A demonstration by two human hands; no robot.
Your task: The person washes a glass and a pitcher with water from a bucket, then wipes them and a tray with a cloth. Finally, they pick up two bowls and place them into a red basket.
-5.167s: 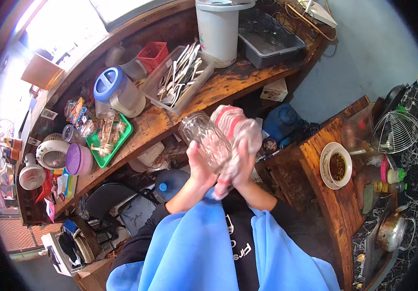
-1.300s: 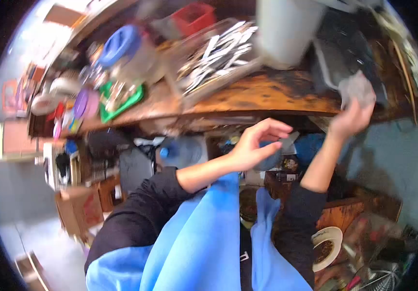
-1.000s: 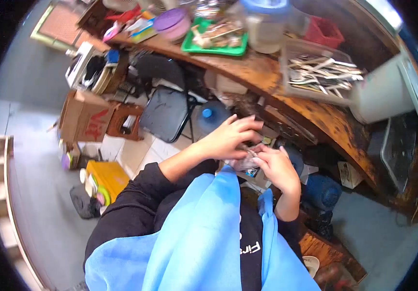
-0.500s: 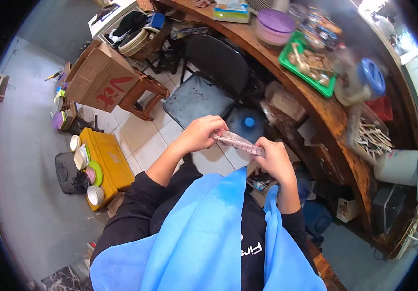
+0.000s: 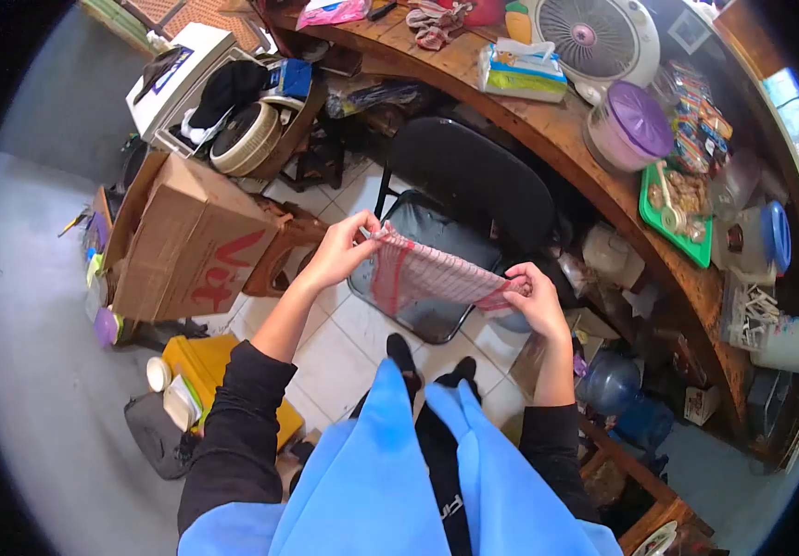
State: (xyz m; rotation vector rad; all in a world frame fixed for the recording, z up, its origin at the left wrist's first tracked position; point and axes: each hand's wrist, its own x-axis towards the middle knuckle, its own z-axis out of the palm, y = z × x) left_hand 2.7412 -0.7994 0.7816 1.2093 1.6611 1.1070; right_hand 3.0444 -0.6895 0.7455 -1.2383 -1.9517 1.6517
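Checked cloth (image 5: 427, 278) spread out between two hands.
Head view: pinched at one top corner by left hand (image 5: 339, 252), at the other by right hand (image 5: 537, 298), held well apart; hanging in front of black chair (image 5: 474, 185), near cardboard box (image 5: 191, 246).

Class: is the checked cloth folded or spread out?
Spread out: the left hand and right hand each pinch one end, and the checked cloth hangs open between them.
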